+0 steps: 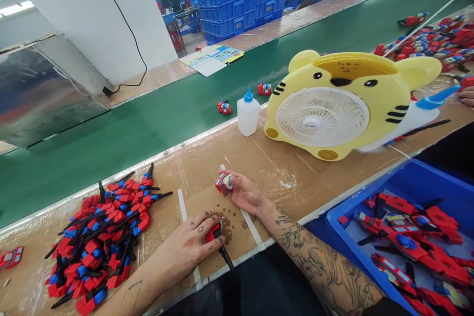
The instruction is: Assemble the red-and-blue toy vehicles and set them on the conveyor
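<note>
My left hand (194, 242) is closed around a red toy part (213, 233) with a black rod that points down toward the table's front edge. My right hand (244, 192) grips a small red and white toy piece (224, 182) between thumb and fingers, just above the cardboard-covered tabletop. Dark wet spots (227, 229) mark the cardboard between the two hands. Left of my left hand lies a heap of red, blue and black toy parts (107, 227). A white squeeze bottle (248, 116) with a blue tip stands beyond my right hand.
A yellow animal-shaped fan (338, 103) stands at the right, a second bottle (425, 108) lying against it. A blue bin (333, 217) holds several red toys. The green conveyor belt (166, 108) carries a few pieces. Another person's hand (467, 96) shows at the right edge.
</note>
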The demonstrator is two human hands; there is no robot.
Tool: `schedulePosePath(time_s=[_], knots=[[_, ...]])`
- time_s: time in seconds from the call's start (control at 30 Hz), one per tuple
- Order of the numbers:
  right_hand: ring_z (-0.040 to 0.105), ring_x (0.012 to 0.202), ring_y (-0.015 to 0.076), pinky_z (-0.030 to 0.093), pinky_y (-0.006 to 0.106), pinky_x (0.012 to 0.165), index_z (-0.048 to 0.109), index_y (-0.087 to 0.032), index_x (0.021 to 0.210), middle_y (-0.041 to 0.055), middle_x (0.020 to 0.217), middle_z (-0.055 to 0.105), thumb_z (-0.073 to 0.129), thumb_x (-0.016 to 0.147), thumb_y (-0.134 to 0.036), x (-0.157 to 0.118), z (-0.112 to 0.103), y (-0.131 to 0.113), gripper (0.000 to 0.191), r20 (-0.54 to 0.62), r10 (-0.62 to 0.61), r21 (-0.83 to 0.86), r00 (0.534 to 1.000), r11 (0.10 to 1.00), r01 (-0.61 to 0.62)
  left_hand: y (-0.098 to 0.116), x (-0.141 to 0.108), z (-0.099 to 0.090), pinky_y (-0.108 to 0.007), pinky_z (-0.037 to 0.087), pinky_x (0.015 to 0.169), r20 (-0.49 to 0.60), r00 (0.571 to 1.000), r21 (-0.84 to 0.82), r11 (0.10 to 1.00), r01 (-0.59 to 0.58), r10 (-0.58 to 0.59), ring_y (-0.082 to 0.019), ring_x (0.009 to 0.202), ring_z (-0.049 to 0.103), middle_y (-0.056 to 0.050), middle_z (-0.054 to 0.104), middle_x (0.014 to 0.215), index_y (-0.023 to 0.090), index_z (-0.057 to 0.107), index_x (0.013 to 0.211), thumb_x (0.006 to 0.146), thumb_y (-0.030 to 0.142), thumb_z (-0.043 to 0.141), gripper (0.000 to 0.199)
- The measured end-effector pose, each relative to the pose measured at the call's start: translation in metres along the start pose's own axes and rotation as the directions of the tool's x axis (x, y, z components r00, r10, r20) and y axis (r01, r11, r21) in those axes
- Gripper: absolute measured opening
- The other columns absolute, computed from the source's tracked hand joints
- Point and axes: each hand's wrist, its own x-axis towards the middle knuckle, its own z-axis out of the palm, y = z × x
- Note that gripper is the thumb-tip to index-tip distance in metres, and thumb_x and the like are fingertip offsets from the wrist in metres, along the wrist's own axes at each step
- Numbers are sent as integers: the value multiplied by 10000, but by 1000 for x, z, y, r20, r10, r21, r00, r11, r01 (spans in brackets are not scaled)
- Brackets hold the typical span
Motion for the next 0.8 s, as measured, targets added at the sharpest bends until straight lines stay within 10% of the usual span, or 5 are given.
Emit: schedulePosePath(time_s=[0.2,0.3,0.53,0.8], knots=[[669,852,141,508,237,788,717,-180,1075,29,925,727,912,628,-318,-5,3,0,507,0,-11,-39,1000,999,11,-2,-10,5,-395,483,995,-40,995,-221,972,78,-89,-264,1225,490,-101,542,1343,285,594,1282,907,66,462,455],[661,882,134,497,230,809,718,-226,1078,6,978,718,933,579,-274,-11,6,2,546,-25,-83,-97,996,992,81,-3,-19,11,-377,474,1001,-100,955,-540,822,184,-279,-237,1189,539,-103,569,1306,287,618,1253,933,99,463,402],[653,945,162,504,265,831,670,-265,1143,19,1026,718,923,600,-253,-27,20,17,600,0,-183,-355,983,919,171,0,-25,40,-358,507,977,5,547,-999,17,35,-837,-258,1103,643,-103,679,1196,218,665,1190,788,283,786,425],[644,1036,227,516,356,915,619,-263,1221,63,1121,680,911,631,-368,-30,34,30,666,135,-291,-611,947,728,310,0,-10,47,-345,496,986,1,437,-973,-102,-207,-899,-257,1104,651,-104,701,1180,213,688,1189,719,250,844,496]])
